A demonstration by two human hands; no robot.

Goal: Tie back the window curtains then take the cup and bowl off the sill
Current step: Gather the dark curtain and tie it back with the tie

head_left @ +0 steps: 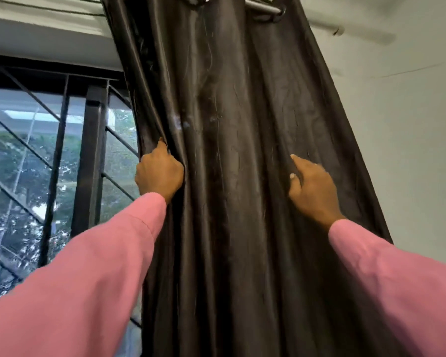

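Note:
A dark, shiny curtain (232, 150) hangs in folds from a metal rod (262, 7) and fills the middle of the head view. My left hand (159, 173) is closed around the curtain's left edge at about mid-height. My right hand (310, 188) rests against the cloth further right, forefinger stretched up and thumb out, pressing on a fold without gripping it. Both arms wear pink sleeves. The cup, the bowl and the sill are out of view.
To the left is the window (23, 176) with black metal bars (90, 155) and trees outside. A pale wall (410, 150) runs along the right of the curtain. The ceiling shows at the top right.

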